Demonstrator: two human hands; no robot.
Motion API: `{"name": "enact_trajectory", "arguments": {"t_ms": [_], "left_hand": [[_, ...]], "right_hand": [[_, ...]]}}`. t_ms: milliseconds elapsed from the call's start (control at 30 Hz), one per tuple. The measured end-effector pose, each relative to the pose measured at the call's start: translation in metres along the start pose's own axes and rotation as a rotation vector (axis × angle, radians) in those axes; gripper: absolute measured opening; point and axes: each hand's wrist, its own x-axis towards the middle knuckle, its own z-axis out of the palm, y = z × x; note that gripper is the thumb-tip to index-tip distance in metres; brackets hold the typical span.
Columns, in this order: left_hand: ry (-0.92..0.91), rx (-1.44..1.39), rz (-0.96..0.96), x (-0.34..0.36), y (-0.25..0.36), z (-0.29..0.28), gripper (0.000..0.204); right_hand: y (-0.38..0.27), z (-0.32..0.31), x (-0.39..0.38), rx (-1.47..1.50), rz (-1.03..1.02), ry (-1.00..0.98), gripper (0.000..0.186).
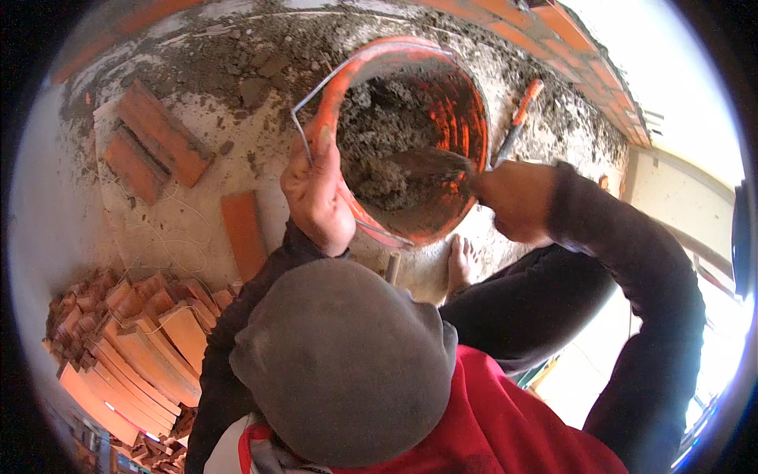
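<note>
My left hand (320,197) grips the left side of an orange bucket (459,118), beside its wire handle (296,118). Inside lies lumpy grey mortar (383,122). My right hand (517,197) is closed on a trowel at the bucket's right rim; the trowel blade (430,164) sits down in the mortar, its handle hidden by my fingers. A second tool (525,107) with an orange grip lies on the floor just right of the bucket, above my right hand.
Loose terracotta tiles (162,134) lie at left, with a large stack (142,340) and thin string lower down. Mortar spatters the floor along a low brick course (584,63). A bare foot (462,265), dark-trousered leg (529,308) and grey cap (343,363) show below the bucket.
</note>
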Motion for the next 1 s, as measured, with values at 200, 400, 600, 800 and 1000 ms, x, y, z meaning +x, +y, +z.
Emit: {"name": "enact_trajectory", "arguments": {"t_ms": [200, 400, 600, 800, 1000], "left_hand": [[-0.037, 0.121, 0.107, 0.008, -0.009, 0.002, 0.034], [0.044, 0.142, 0.068, -0.004, -0.008, -0.01, 0.032], [0.098, 0.024, -0.05, 0.003, 0.002, 0.009, 0.032], [0.032, -0.009, -0.043, 0.0, -0.013, -0.007, 0.038], [0.032, 0.264, 0.075, 0.0, -0.015, -0.011, 0.033]], "right_hand": [[-0.015, 0.011, 0.012, 0.086, 0.099, 0.019, 0.017], [-0.013, -0.026, -0.025, 0.132, 0.006, 0.09, 0.024], [-0.026, 0.013, 0.02, -0.098, -0.1, 0.027, 0.023], [-0.02, -0.012, -0.004, 0.04, 0.053, 0.109, 0.014], [-0.001, -0.007, -0.003, -0.014, 0.031, 0.061, 0.026]]}}
